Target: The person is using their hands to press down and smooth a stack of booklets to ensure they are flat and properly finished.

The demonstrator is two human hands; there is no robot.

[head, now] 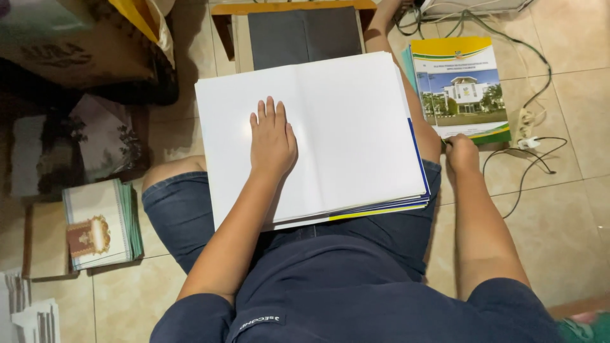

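Floor tiles (559,209), pale and glossy, spread under everything, and the person sits on them with legs drawn up. Across the lap lies the big stack of white sheets (343,127), the largest thing about and the landmark for the rest; blue and yellow edges show along its lower right side. Beyond the stack, at its far edge, stands a low wooden stand with a dark grey panel (304,35). Left of the stack, dark patterned cloth (95,140) covers the floor, and nearer, below and left of the stack, sits a pile of cream booklets with green edges (101,223).

Just right of the stack lies a booklet with a yellow and green cover and a picture of a white building (460,89). Beyond that, farther right of the stack, black cables (527,159) loop over the tiles to a small white plug.

The left hand (272,141) rests flat on the top sheet, left of the stack's middle, fingers straight and together, holding nothing. The right hand (461,154) is just off the stack's right edge, its grip narrow, fingers curled at the near corner of the picture booklet and touching it; whether it actually pinches the cover I cannot tell.
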